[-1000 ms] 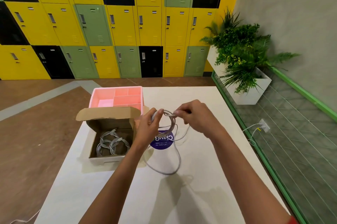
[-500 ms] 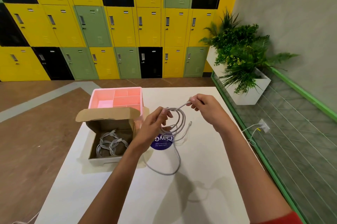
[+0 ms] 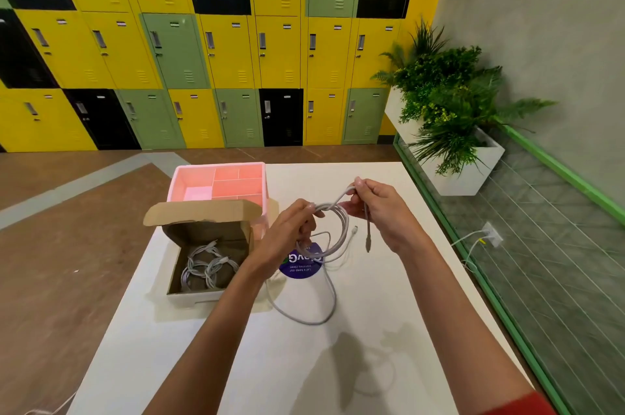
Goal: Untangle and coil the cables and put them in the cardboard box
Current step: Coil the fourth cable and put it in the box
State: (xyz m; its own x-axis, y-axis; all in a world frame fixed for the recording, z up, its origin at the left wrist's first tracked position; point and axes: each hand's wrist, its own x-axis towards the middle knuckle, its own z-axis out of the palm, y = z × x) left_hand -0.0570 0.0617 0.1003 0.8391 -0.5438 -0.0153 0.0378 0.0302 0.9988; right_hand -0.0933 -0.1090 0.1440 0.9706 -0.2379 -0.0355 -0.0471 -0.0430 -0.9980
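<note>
The left hand (image 3: 291, 232) holds a grey cable (image 3: 340, 228) up above the bench (image 3: 372, 296). Its grip pinches the top of the round loops with thumb and fingers. That way the loops hang down from the grip like a ring and do not fall apart.

The right hand (image 3: 382, 208) is just to the right of that grip and a bit higher. Its grip pinches the loose part of the same cable. The short strand between the two grips slopes up to the right. It looks like this hand is getting ready to lay one more turn on the ring.

The ring stands almost upright, with its flat face turned toward the person. The end plug (image 3: 368, 245) hangs straight down below the right grip and points at the bench. Below the left grip, a slack loop (image 3: 314, 318) lies on the bench, not wound up yet.

The cardboard box (image 3: 203, 296) sits open just to the left of the left grip, with its flap up. A done coil would have only a short way to go. Coiled cables (image 3: 206, 267) already lie inside it. A pink tray (image 3: 189, 178) stands behind the box.
</note>
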